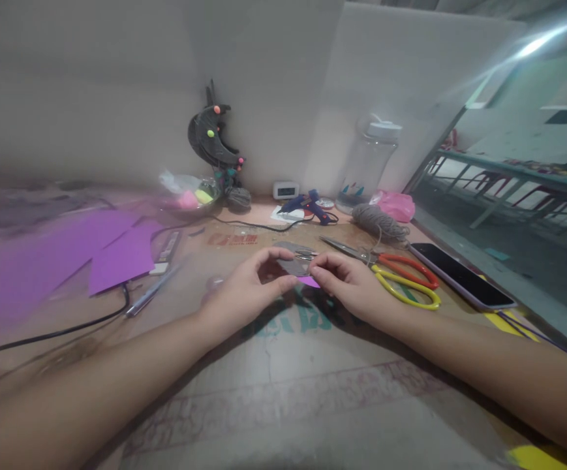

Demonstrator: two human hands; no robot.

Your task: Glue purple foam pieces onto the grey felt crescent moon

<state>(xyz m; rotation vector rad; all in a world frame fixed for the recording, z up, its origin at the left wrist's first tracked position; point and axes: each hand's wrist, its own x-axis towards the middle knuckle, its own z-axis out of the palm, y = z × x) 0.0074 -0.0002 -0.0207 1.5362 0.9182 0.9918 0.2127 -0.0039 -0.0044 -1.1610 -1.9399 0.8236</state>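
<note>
Between my fingertips, in the middle of the board, is a small flat grey piece [293, 266]. My left hand [251, 281] pinches its left side with thumb and fingers. The fingers of my right hand [349, 279] are closed at its right edge. A bit of purple paper [308, 281] shows just below it. A small shiny metal thing [305, 254] lies across or behind the grey piece; its kind and whether it is held cannot be made out. Scissors [405, 281] with orange and yellow handles lie beside my right hand, blades pointing away to the left.
Purple sheets [121, 254], a pen [151, 294] and a black cable [68, 333] lie left. Behind are a crescent-shaped ornament [209, 140], small clock [286, 190], blue glue gun [310, 207] and bottle [368, 163]. Right are grey yarn [380, 222] and a phone [462, 274].
</note>
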